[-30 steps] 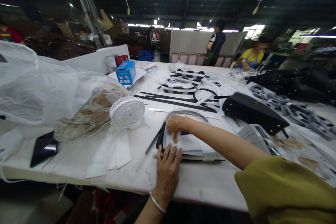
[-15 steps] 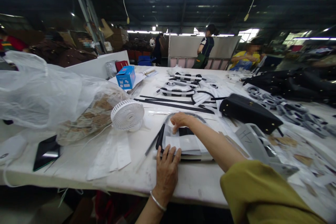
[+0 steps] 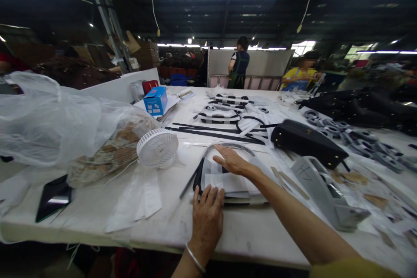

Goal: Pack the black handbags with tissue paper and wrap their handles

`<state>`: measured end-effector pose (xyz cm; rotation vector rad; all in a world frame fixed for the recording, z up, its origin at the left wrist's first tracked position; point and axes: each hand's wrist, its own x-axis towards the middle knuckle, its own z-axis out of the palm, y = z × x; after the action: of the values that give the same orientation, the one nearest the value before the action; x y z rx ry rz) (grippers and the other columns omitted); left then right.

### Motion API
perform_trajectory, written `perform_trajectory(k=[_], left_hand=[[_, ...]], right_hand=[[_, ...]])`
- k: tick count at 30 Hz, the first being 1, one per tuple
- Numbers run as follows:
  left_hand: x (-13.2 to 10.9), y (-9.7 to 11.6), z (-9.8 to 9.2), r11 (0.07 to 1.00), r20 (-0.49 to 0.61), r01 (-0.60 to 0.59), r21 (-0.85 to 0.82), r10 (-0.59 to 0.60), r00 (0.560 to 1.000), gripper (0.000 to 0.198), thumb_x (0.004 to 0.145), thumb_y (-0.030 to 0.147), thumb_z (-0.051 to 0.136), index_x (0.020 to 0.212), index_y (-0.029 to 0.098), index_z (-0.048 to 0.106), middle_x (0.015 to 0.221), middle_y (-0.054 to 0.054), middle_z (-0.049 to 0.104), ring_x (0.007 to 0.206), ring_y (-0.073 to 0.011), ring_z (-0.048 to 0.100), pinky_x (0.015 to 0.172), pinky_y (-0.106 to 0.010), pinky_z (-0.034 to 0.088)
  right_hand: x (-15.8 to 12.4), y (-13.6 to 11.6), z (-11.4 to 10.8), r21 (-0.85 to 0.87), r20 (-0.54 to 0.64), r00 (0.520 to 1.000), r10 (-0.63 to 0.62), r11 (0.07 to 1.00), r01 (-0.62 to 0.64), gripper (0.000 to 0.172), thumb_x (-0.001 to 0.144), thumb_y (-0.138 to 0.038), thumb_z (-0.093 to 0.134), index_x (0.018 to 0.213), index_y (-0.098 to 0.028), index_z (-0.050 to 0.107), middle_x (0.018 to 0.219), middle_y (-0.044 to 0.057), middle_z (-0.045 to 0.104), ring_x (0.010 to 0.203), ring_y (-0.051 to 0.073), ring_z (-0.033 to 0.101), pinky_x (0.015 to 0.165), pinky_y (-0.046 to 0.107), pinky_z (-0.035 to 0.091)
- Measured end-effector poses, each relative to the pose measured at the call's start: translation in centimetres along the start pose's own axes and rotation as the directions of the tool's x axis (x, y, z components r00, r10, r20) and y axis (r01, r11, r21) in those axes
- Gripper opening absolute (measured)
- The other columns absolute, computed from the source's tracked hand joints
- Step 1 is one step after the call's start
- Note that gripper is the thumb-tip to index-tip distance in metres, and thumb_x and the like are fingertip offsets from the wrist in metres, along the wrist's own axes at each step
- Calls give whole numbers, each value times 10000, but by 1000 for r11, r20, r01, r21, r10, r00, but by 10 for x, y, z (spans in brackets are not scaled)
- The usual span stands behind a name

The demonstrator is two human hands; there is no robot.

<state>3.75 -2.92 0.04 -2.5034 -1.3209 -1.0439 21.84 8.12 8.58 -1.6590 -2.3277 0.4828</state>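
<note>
In front of me on the table lies a flat black-and-white piece covered by a white sheet (image 3: 234, 182). A grey curved strip (image 3: 208, 150) arches along its far side, and a black padded edge (image 3: 197, 176) shows at its left. My left hand (image 3: 208, 213) is open, its spread fingertips resting on the near left part of the piece. Over the far part of it reaches my right hand (image 3: 230, 160), open, fingers stretched out and pointing left; whether its palm touches the sheet I cannot tell. Part of the piece is hidden under this hand and forearm.
A white fan (image 3: 158, 147) stands to the left, near a clear plastic bag (image 3: 65, 117) and a dark tablet (image 3: 54, 197). At right are a black bag (image 3: 308, 143) and a grey tape dispenser (image 3: 325, 191). Black strips (image 3: 216, 134) lie beyond. Co-workers are farther back.
My right hand has gone from bent, curled fingers to a flat, stretched-out shape. The left hand stays on the piece. The view has shifted slightly, and a person in the background has moved left.
</note>
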Motion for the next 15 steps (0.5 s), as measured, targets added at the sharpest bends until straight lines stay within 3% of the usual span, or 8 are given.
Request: perform_trajectory(k=[3,7,11,15], left_hand=[[23,-2,-18,1000,110,-20,-2,20,994,414,899,185,512,1311,218,521,1054,-57,693,1025,-239,624,1059,-507,358],[65,-10,-20,992,273,-43,118,9,962,302,947,237,499,1235,166,559,806,-36,683,729,-210,641,775,-389,476],[84,-17,0,977,308,-43,209,-24,951,197,933,229,526,1093,177,631,867,-51,659,766,-218,638,718,-359,461],[77,-22,13,982,218,-20,190,-22,976,181,929,251,535,1050,228,668,1001,-65,661,917,-241,624,828,-402,467]], right_hand=[[-47,25,-11,-115,-88,996,22,993,-32,664,977,-580,293,1510,-186,329,1555,113,316,1447,294,263,1173,536,181],[-103,56,17,-297,-149,986,72,948,-114,606,968,-537,372,1440,-167,458,1482,148,426,1400,330,355,1141,592,228],[-118,61,46,-345,-279,960,33,929,-132,552,992,-474,358,1433,-162,468,1485,125,424,1398,312,364,1155,563,232],[-119,58,57,-328,-377,925,38,929,-171,547,1007,-452,330,1448,-150,445,1495,106,414,1401,287,364,1166,501,253]])
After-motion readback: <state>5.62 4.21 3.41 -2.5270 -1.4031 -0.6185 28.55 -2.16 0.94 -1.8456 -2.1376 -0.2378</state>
